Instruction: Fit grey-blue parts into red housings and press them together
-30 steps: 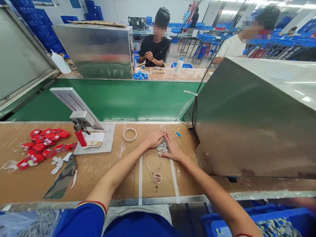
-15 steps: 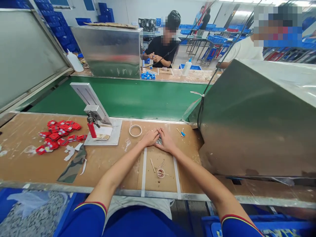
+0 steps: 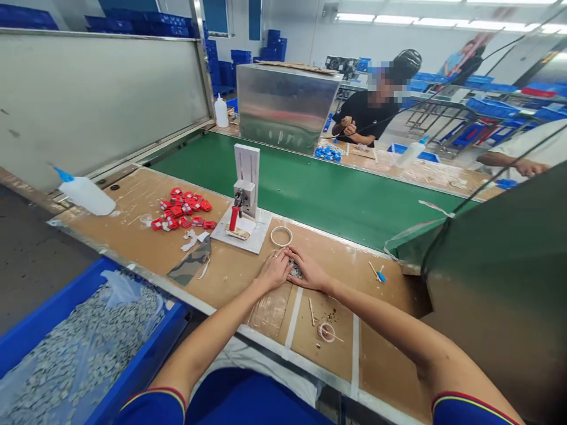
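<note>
My left hand [image 3: 274, 270] and my right hand [image 3: 311, 271] rest on the brown work surface with their fingertips meeting at the far side. Cupped between them is a small pile of grey pieces [image 3: 295, 271], partly hidden by the fingers. Just beyond my left hand lies a roll of tape [image 3: 281, 236]. To the left stands a clamp fixture [image 3: 247, 195] with a red handle on a pale base plate. Closer to me, a small round cup [image 3: 326, 332] holds a thin stick, and another stick [image 3: 312, 311] lies beside it.
Several red pieces [image 3: 181, 208] and a camouflage cloth strip [image 3: 190, 264] lie left. A tilted white bottle [image 3: 88, 195] is farther left. A blue bin [image 3: 177, 319] holds many grey pieces. Past the table runs a green belt [image 3: 310, 195]; a metal housing [image 3: 500, 283] bounds the right. A co-worker sits opposite.
My view has swung left, bringing more of the blue bin and the white bottle into sight. Both hands have slid the grey pieces left, closer to the tape roll.
</note>
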Demonstrator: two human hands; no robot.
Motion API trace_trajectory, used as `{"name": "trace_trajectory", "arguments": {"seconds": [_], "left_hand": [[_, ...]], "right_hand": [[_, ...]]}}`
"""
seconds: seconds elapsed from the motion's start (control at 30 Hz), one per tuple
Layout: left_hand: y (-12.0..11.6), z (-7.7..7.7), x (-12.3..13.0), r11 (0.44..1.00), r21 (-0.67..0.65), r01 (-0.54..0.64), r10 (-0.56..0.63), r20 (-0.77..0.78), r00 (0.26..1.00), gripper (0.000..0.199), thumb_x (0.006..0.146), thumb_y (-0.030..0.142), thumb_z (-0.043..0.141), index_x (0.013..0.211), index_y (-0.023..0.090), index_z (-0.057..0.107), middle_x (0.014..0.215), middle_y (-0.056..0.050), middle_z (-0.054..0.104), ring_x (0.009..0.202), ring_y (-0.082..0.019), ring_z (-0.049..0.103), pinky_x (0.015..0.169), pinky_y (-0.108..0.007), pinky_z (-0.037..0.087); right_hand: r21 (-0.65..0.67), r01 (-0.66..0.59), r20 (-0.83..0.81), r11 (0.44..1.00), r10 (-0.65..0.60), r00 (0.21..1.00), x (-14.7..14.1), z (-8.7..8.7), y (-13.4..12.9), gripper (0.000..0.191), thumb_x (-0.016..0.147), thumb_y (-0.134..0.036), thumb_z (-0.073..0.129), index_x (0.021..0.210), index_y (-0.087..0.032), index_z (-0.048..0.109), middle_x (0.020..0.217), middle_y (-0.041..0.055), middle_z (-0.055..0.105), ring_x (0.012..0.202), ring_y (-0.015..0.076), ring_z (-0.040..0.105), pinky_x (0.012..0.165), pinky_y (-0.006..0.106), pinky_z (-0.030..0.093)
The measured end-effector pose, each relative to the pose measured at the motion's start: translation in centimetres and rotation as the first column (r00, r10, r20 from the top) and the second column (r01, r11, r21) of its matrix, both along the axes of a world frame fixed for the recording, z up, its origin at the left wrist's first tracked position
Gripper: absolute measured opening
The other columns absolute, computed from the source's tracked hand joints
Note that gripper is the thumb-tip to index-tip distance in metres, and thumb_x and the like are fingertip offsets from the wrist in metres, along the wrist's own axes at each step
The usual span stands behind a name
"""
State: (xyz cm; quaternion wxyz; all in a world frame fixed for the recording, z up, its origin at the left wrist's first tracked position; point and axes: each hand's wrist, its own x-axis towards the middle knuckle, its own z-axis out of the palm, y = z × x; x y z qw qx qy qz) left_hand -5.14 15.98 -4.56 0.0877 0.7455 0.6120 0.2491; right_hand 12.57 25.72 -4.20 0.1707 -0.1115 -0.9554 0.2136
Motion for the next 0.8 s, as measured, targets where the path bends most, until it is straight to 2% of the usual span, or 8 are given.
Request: {"name": "trace_trajectory", "arguments": {"seconds": [0.13, 0.23, 0.4, 0.5, 0.63, 0.8], "left_hand": [[-2.7, -0.4, -2.1, 0.993, -0.016, -0.114, 0.114, 0.021, 0.993, 0.047, 0.104, 0.031, 0.040, 0.143, 0.006, 0.047, 0.152, -0.025, 0.051, 0.147, -0.032, 0.045, 0.120, -0.053, 0.040], [-5.2, -0.7, -2.9, 0.983, -0.033, -0.178, 0.179, 0.035, 0.983, 0.048, 0.104, 0.033, 0.038, 0.144, 0.007, 0.045, 0.153, -0.026, 0.050, 0.147, -0.033, 0.045, 0.119, -0.054, 0.040], [-9.3, -0.7, -3.1, 0.971, -0.056, -0.231, 0.234, 0.052, 0.971, 0.049, 0.104, 0.037, 0.038, 0.145, 0.010, 0.045, 0.149, -0.024, 0.055, 0.142, -0.034, 0.050, 0.118, -0.055, 0.040], [-11.0, -0.6, -3.0, 0.967, -0.045, -0.250, 0.252, 0.061, 0.966, 0.049, 0.105, 0.036, 0.037, 0.147, 0.013, 0.045, 0.150, -0.021, 0.055, 0.144, -0.033, 0.048, 0.120, -0.055, 0.039], [-11.8, -0.7, -3.3, 0.957, -0.020, -0.289, 0.289, 0.109, 0.951, 0.047, 0.104, 0.031, 0.035, 0.145, 0.013, 0.049, 0.152, -0.020, 0.054, 0.148, -0.032, 0.044, 0.122, -0.053, 0.039], [-11.4, -1.5, -3.8, 0.921, 0.013, -0.388, 0.373, 0.246, 0.894, 0.047, 0.105, 0.031, 0.031, 0.144, 0.013, 0.049, 0.161, -0.023, 0.041, 0.152, -0.036, 0.035, 0.122, -0.059, 0.037]], "right_hand": [[-0.011, -0.099, 0.030, 0.995, 0.100, 0.995, -3.6, 0.2, -0.9, 0.082, 0.091, -0.048, 0.063, 0.159, -0.015, 0.029, 0.161, 0.0238, 0.037, 0.154, 0.0338, 0.032, 0.122, 0.056, 0.036], [-0.016, -0.149, 0.053, 0.989, 0.149, 0.987, -5.9, 0.1, -2.2, 0.080, 0.090, -0.044, 0.063, 0.157, -0.013, 0.031, 0.161, 0.0245, 0.035, 0.155, 0.0345, 0.030, 0.124, 0.057, 0.033], [-0.017, -0.159, 0.098, 0.987, 0.160, 0.982, -7.5, -0.2, -4.8, 0.075, 0.089, -0.040, 0.061, 0.155, -0.015, 0.036, 0.165, 0.0244, 0.027, 0.156, 0.0391, 0.024, 0.123, 0.063, 0.029], [0.011, -0.124, 0.131, 0.992, 0.122, 0.984, -7.6, -0.3, -6.2, 0.073, 0.090, -0.038, 0.058, 0.156, -0.015, 0.035, 0.167, 0.0238, 0.023, 0.156, 0.0402, 0.021, 0.123, 0.065, 0.029], [0.043, -0.047, 0.124, 0.998, 0.042, 0.991, -8.0, -0.5, -7.8, 0.067, 0.095, -0.037, 0.052, 0.157, -0.015, 0.034, 0.164, 0.0246, 0.027, 0.155, 0.0398, 0.023, 0.121, 0.066, 0.031], [0.039, 0.160, 0.085, 0.986, -0.163, 0.983, -9.7, -0.9, -10.3, 0.057, 0.098, -0.028, 0.042, 0.154, -0.015, 0.038, 0.162, 0.0231, 0.032, 0.154, 0.0376, 0.025, 0.122, 0.066, 0.031]]}}
